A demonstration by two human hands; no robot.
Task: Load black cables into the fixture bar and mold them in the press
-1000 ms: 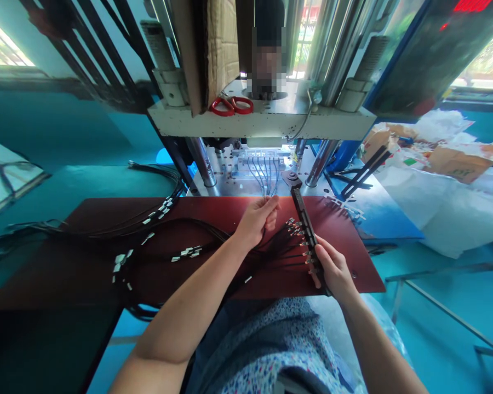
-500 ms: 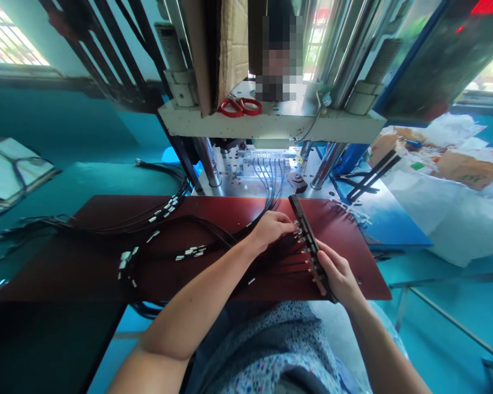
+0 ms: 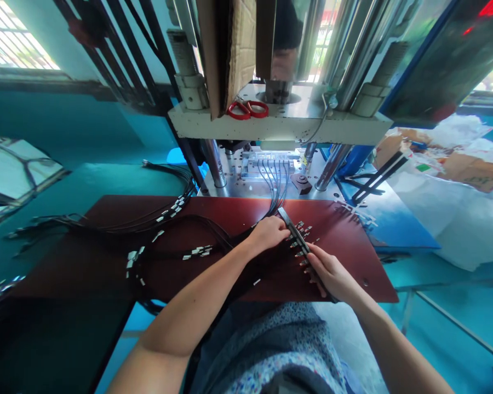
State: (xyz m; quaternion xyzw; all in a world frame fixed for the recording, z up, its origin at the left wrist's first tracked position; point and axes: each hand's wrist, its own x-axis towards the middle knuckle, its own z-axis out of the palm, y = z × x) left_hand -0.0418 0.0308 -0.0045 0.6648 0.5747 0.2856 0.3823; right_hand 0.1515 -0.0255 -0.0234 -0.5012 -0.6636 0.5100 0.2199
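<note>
A long dark bar (image 3: 294,230) with a row of small metal connector ends along it is held slantwise over the red-brown board (image 3: 345,241). My right hand (image 3: 333,274) grips its lower part, thumb on top. Close to the bar's upper end, my left hand (image 3: 268,232) has its fingers pinched together at the left side; what lies between the fingertips is hidden. More small metal ends (image 3: 304,227) show on the bar's right side. Black cables (image 3: 205,221) with white tags run across the board, partly under my left forearm.
Ahead stands a press with a metal bed (image 3: 234,189), where a clear mould (image 3: 267,167) has several grey cables (image 3: 276,189) coming out. Red-handled scissors (image 3: 248,110) lie on its white crossbeam (image 3: 279,131). White branched pieces (image 3: 359,212) lie at the board's right edge.
The bar has tipped over and shifted left and slightly down at its upper end, so connector ends now show on both sides. My left hand stays beside it. The whole view has shifted slightly.
</note>
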